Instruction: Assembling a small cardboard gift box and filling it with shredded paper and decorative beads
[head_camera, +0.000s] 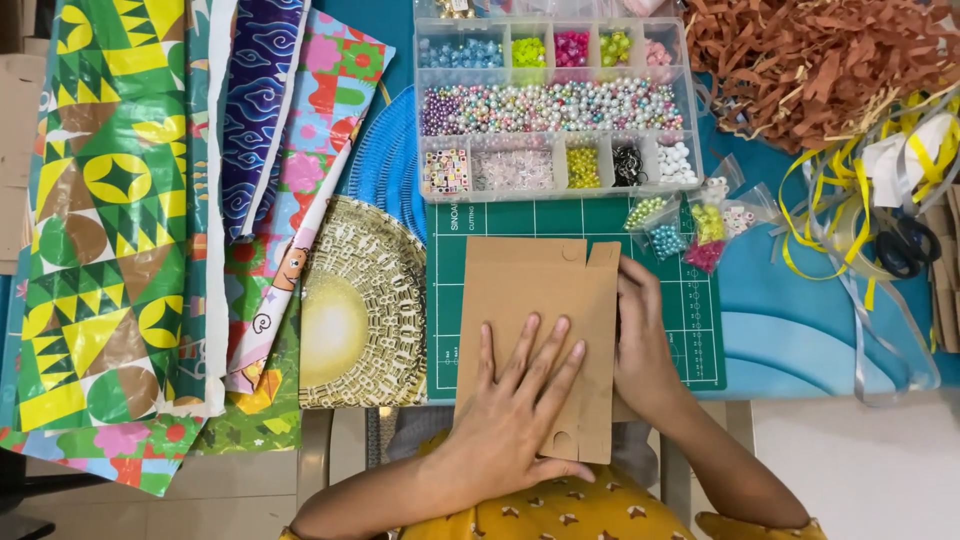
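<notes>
The left hand (520, 395) is pressing flat, fingers spread, on a folded brown cardboard box (540, 330) lying on the green cutting mat (700, 330); the right hand (640, 335), fingers together, is steadying its right edge. The box is lying unassembled, beads (555, 105) untouched.

Plain brown cardboard (535, 300) on gridded green cutting mat (700, 340), beside geometric green-and-yellow wrapping paper (100, 200), pastel multicoloured beads (550, 105).

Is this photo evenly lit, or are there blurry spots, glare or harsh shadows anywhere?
In the head view the light is bright and even; the left hand and right hand throw only faint soft shadows on the brown cardboard; mild glare shows on the clear bead box; focus looks sharp throughout, though straight edges bow slightly toward the frame's sides.
</notes>
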